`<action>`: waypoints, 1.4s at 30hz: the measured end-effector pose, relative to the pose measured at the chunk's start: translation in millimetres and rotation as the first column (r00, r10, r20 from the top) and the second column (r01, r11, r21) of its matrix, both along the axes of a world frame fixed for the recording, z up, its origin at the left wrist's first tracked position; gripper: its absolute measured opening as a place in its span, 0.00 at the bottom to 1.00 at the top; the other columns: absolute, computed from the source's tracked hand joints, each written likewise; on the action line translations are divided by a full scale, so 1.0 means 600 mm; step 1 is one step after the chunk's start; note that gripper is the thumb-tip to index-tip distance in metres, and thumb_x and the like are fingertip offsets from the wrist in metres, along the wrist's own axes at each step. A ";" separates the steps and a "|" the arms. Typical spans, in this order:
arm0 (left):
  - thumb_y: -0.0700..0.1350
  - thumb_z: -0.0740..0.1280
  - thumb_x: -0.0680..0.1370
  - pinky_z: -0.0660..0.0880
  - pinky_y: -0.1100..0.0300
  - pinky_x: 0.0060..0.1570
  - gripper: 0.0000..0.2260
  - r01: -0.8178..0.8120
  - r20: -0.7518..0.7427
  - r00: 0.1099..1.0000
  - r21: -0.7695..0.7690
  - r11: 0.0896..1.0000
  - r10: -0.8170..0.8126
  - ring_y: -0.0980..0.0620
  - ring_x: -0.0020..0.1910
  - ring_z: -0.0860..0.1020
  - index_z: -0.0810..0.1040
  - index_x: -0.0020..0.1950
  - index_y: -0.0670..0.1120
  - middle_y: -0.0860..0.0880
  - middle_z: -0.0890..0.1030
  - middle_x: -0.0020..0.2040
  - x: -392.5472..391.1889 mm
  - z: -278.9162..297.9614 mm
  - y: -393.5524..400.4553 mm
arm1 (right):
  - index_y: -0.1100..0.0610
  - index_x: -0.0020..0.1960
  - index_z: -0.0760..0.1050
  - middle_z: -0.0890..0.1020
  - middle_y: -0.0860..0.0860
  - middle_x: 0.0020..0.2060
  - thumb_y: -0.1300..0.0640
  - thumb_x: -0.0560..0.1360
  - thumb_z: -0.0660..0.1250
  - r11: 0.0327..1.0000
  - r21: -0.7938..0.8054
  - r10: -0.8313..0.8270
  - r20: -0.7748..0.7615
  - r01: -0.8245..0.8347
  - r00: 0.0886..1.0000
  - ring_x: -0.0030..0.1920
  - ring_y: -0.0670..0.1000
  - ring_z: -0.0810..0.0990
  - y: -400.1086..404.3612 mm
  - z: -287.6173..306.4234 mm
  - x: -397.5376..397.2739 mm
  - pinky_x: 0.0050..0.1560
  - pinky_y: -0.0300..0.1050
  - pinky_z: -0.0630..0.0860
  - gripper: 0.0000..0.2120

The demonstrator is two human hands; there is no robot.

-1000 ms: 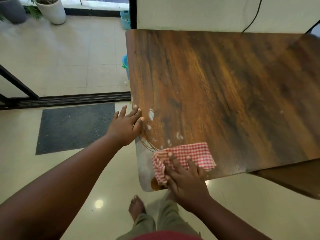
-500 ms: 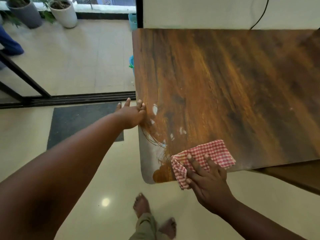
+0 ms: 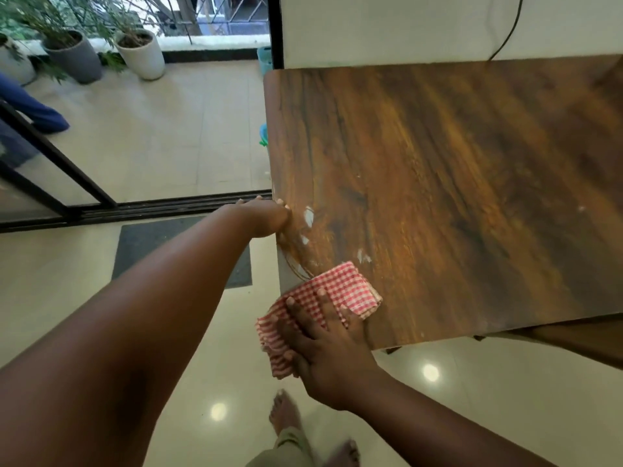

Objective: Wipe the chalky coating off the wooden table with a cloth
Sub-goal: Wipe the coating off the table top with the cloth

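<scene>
- Right hand [image 3: 332, 358] presses flat, fingers spread, on a checked cloth [image 3: 337, 291] at the wooden counter's [image 3: 455, 183] near-left corner.
- Left hand [image 3: 266, 217] rests against the counter's left edge; its grip cannot be told.
- White chalk patches [image 3: 308, 216] lie just beyond the cloth.

Table corner [image 3: 286, 281] under cloth [image 3: 340, 288], perhaps still chalky.

Wooden table [image 3: 472, 197] top lay bare toward far and right, wall [image 3: 387, 25] closed its far edge, left hand [image 3: 266, 217] blocked the left edge, cloth [image 3: 337, 291] covered the near-left corner.
</scene>
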State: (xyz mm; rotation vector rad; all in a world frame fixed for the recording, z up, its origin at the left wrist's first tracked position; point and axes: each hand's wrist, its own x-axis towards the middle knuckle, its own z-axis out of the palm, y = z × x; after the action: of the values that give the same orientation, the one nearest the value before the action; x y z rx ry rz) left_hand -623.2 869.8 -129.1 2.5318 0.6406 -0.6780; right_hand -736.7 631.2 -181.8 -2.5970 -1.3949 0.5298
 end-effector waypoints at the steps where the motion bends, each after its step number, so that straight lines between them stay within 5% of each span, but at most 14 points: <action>1: 0.57 0.50 0.82 0.57 0.44 0.70 0.25 -0.015 0.013 1.000 -0.030 0.999 0.016 0.41 0.73 0.62 0.65 0.73 0.43 0.41 0.65 0.73 0.000 0.003 -0.001 | 0.35 0.74 0.38 0.37 0.39 0.74 0.37 0.77 0.37 0.999 -0.004 -0.037 -0.003 0.037 0.999 0.68 0.57 0.23 0.011 -0.002 0.005 0.63 0.60 0.25 0.25; 7: 0.48 0.55 0.82 0.65 0.54 0.60 0.17 0.091 0.024 0.996 -0.085 0.992 -0.089 0.44 0.63 0.72 0.74 0.65 0.43 0.41 0.74 0.66 0.013 0.030 0.011 | 0.38 0.75 0.36 0.39 0.44 0.76 0.39 0.79 0.41 0.983 -0.073 -0.165 0.048 0.168 0.985 0.74 0.61 0.34 0.106 0.004 0.109 0.65 0.65 0.36 0.26; 13: 0.48 0.53 0.83 0.69 0.55 0.47 0.12 0.306 -0.045 0.952 0.062 0.950 -0.304 0.46 0.47 0.75 0.74 0.52 0.46 0.45 0.78 0.53 0.052 0.047 0.017 | 0.38 0.75 0.35 0.34 0.43 0.75 0.40 0.80 0.42 0.939 -0.298 -0.193 -0.055 0.169 0.980 0.72 0.61 0.28 0.195 0.028 0.212 0.66 0.70 0.37 0.27; 15: 0.46 0.54 0.83 0.69 0.57 0.46 0.12 0.320 -0.041 0.947 0.024 0.947 -0.319 0.47 0.47 0.75 0.75 0.54 0.43 0.45 0.78 0.50 0.063 0.048 0.030 | 0.37 0.74 0.34 0.33 0.43 0.75 0.39 0.80 0.43 0.922 -0.357 -0.183 -0.065 0.148 0.981 0.71 0.62 0.27 0.206 0.036 0.221 0.66 0.71 0.37 0.27; 19: 0.51 0.54 0.82 0.70 0.56 0.47 0.14 0.334 -0.030 0.941 -0.062 0.940 -0.337 0.50 0.42 0.75 0.73 0.43 0.47 0.45 0.79 0.49 0.065 0.044 0.037 | 0.39 0.75 0.37 0.34 0.45 0.75 0.39 0.80 0.43 0.924 -0.354 -0.165 -0.037 0.142 0.986 0.72 0.63 0.28 0.197 0.048 0.210 0.67 0.70 0.40 0.27; 22: 0.58 0.47 0.81 0.58 0.41 0.68 0.22 0.405 -0.044 0.913 -0.019 0.914 -0.405 0.44 0.62 0.73 0.74 0.60 0.47 0.43 0.76 0.64 0.050 0.028 0.041 | 0.34 0.72 0.32 0.31 0.43 0.73 0.37 0.79 0.40 0.947 -0.284 -0.170 -0.038 0.152 0.985 0.71 0.61 0.27 0.160 0.052 0.170 0.67 0.69 0.37 0.26; 25: 0.60 0.45 0.79 0.44 0.36 0.71 0.27 0.460 -0.016 0.887 -0.037 0.887 -0.461 0.43 0.72 0.63 0.62 0.74 0.49 0.43 0.70 0.71 0.037 0.019 0.061 | 0.28 0.65 0.25 0.28 0.38 0.70 0.33 0.73 0.33 0.949 -0.278 -0.176 -0.074 0.149 0.982 0.70 0.59 0.27 0.084 0.050 0.112 0.69 0.64 0.37 0.24; 29: 0.63 0.55 0.77 0.49 0.35 0.71 0.30 0.498 -0.026 0.866 -0.044 0.866 -0.499 0.44 0.71 0.65 0.57 0.76 0.51 0.47 0.70 0.71 0.029 0.011 0.070 | 0.24 0.65 0.28 0.30 0.33 0.69 0.32 0.73 0.33 0.904 -0.348 -0.296 -0.091 0.248 0.951 0.72 0.56 0.27 -0.016 0.047 0.085 0.69 0.59 0.37 0.22; 34: 0.66 0.68 0.70 0.56 0.32 0.68 0.41 0.639 -0.128 0.768 0.088 0.765 -0.627 0.42 0.72 0.64 0.56 0.76 0.50 0.48 0.68 0.72 0.038 0.032 0.048 | 0.27 0.68 0.29 0.37 0.39 0.74 0.36 0.79 0.40 0.851 -0.366 -0.411 -0.022 0.376 0.911 0.75 0.58 0.35 -0.008 0.050 0.149 0.70 0.61 0.43 0.23; 39: 0.57 0.75 0.69 0.62 0.39 0.67 0.35 0.724 -0.196 0.688 0.252 0.642 -0.699 0.41 0.68 0.68 0.65 0.71 0.51 0.47 0.72 0.67 0.053 0.034 0.009 | 0.40 0.76 0.40 0.41 0.46 0.77 0.40 0.80 0.43 0.795 -0.418 -0.481 0.009 0.440 0.877 0.75 0.65 0.39 0.060 0.056 0.204 0.70 0.65 0.45 0.27; 42: 0.52 0.76 0.68 0.69 0.45 0.61 0.30 0.720 -0.175 0.686 0.306 0.623 -0.707 0.42 0.61 0.73 0.70 0.67 0.51 0.47 0.75 0.61 0.057 0.023 -0.003 | 0.40 0.76 0.47 0.47 0.47 0.77 0.40 0.78 0.43 0.872 -0.392 -0.319 -0.001 0.293 0.948 0.74 0.66 0.43 0.052 0.064 0.141 0.69 0.66 0.49 0.27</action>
State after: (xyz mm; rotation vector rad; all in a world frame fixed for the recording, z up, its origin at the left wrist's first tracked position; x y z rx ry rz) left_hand -588.9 868.2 -115.2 3.1204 -0.3484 -0.9315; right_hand -652.2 662.6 -143.3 -2.9937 -0.8972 0.9107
